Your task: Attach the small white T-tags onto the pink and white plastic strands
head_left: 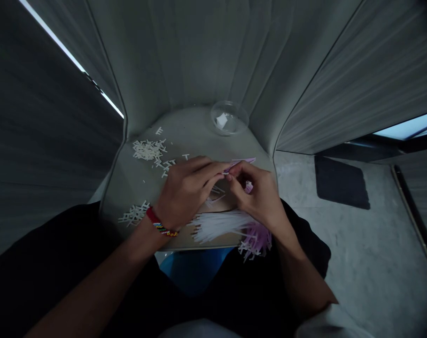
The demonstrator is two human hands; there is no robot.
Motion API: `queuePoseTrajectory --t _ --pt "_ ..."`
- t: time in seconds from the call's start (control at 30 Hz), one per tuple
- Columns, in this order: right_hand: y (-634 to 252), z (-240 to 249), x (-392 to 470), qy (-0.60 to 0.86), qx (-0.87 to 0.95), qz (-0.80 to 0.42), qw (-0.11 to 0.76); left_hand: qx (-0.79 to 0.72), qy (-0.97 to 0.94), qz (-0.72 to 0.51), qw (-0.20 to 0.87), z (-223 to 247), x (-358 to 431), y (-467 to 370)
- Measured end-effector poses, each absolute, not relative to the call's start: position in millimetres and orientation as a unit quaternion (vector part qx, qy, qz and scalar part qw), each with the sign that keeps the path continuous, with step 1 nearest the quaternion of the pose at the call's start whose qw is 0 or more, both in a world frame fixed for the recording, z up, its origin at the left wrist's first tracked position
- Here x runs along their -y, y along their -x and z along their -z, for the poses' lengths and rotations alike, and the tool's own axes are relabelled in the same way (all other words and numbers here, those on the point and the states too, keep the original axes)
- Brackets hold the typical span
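Over the seat, my left hand [188,190] and my right hand [257,190] meet, their fingertips closed on a small white piece [225,173]. Thin pink sticks [246,160] show just beyond the fingers; whether a finger holds them I cannot tell. A pink-and-white tip [249,187] peeks out beside my right palm. Below the hands lies a bundle of thin white sticks [216,226], next to a bunch of purple sticks with white ends [257,239]. A few loose white sticks [215,197] lie under the fingers, partly hidden.
On the grey padded chair [188,123], a heap of small white connector pieces [148,150] lies at left, with a second pile [134,213] nearer me. A clear round bowl [230,118] holding a white scrap stands at the back. A dark mat [340,182] lies on the floor.
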State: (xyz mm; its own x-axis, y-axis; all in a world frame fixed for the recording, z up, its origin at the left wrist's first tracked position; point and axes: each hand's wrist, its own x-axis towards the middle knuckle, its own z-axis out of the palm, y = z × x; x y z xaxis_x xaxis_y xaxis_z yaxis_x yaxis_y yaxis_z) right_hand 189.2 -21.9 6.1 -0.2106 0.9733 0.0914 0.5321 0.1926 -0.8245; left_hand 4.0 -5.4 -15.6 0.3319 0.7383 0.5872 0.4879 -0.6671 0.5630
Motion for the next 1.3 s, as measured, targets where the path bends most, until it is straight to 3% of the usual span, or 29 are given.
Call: queuePoseTrajectory --t 0.27,0.67,0.97,1.3 --pt "-192.0 -10.3 23.3 0.511 0.747 -0.329 0.27 -0.368 -0.8 -0.432 0.196 15.9 2.6 -1.8" --pt "-197.3 -10.1 23.0 0.49 0.781 -0.319 0.221 -0.328 -0.818 -0.431 0.192 16.0 -0.3 1.4" --pt "-197.6 -11.3 22.1 0.485 0.779 -0.315 0.242 -0.325 -0.808 -0.443 0.213 15.3 -1.1 0.4" --pt "-198.9 -9.9 22.6 0.522 0.765 -0.281 0.252 -0.378 -0.814 -0.368 0.242 11.8 -2.8 1.1"
